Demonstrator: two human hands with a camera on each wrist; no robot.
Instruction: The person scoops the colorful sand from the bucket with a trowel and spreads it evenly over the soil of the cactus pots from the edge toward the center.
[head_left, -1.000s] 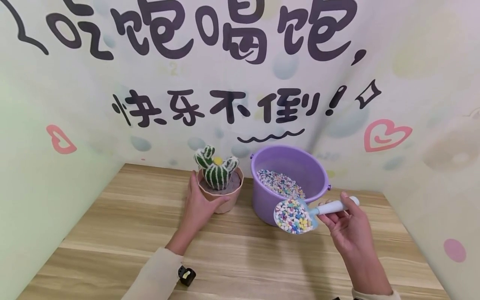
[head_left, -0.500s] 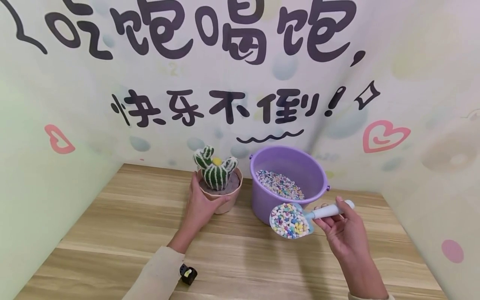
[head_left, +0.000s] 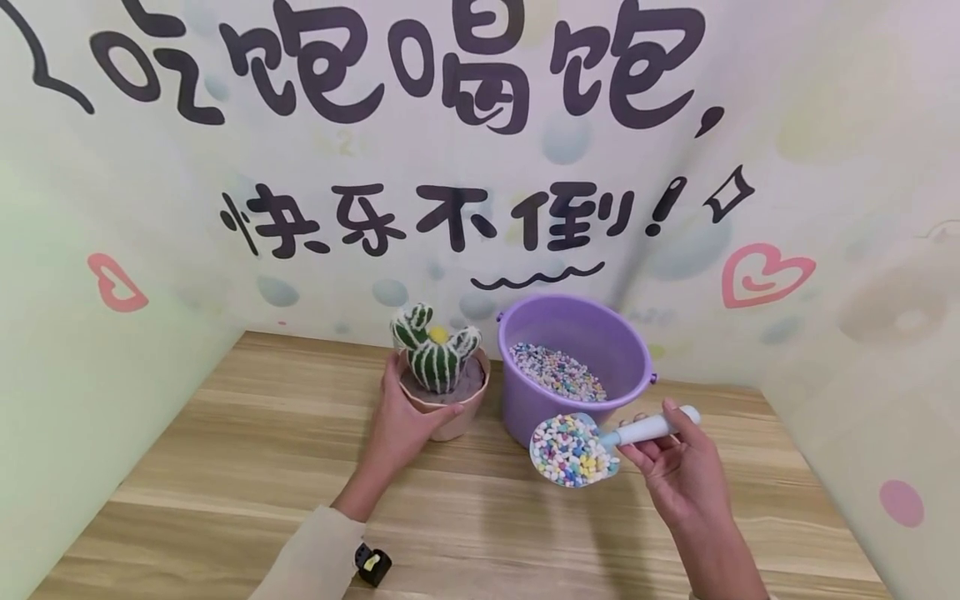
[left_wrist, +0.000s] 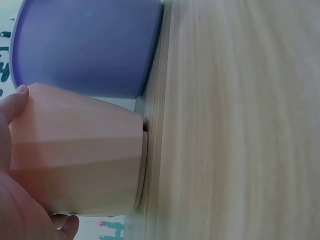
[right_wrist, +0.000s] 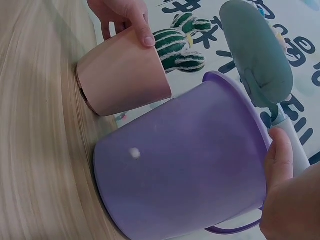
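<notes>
My left hand [head_left: 401, 421] grips a pink flowerpot [head_left: 457, 421] at its left side, thumb across the front below the rim. Out of the pot's grey soil rises a green knitted-looking cactus [head_left: 437, 362] with white stripes and a yellow flower. My right hand [head_left: 686, 471] holds a small scoop by its pale handle [head_left: 648, 427]. The scoop's bowl is heaped with multicoloured pebbles [head_left: 573, 450] and hangs in front of the purple bucket [head_left: 517, 408]. More such pebbles lie inside the bucket. In the right wrist view the underside of the scoop [right_wrist: 257, 50] shows, raised near the bucket's rim.
Pot and bucket stand side by side on a wood-grain table [head_left: 262, 450], close to the printed back wall [head_left: 420, 150]. A purple bucket handle [right_wrist: 235, 229] hangs down in the right wrist view. Side walls flank the table.
The loaded scoop has moved left and a little nearer to me with my right hand. My left hand and the flowerpot have shifted slightly toward me.
</notes>
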